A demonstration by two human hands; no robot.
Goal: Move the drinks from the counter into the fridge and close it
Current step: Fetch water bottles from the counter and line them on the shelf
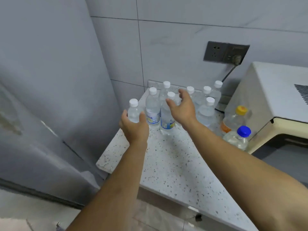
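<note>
Clear plastic water bottle w/ white cap (133,112) gripped in left hand (134,129) at speckled stone worktop (175,167) edge by grey fridge (50,90), right hand (182,108) fingers spread, empty, over white-capped bottle cluster (168,112).

Left hand (133,126) curled in a grip, right hand (182,108) fingers spread, both arms extended fwd

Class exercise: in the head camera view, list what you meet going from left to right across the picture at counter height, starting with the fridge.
Fridge → left hand closed around a white-capped bottle → right hand, open among the bottles → yellow-capped bottle → blue-capped bottle → cream appliance.
</note>
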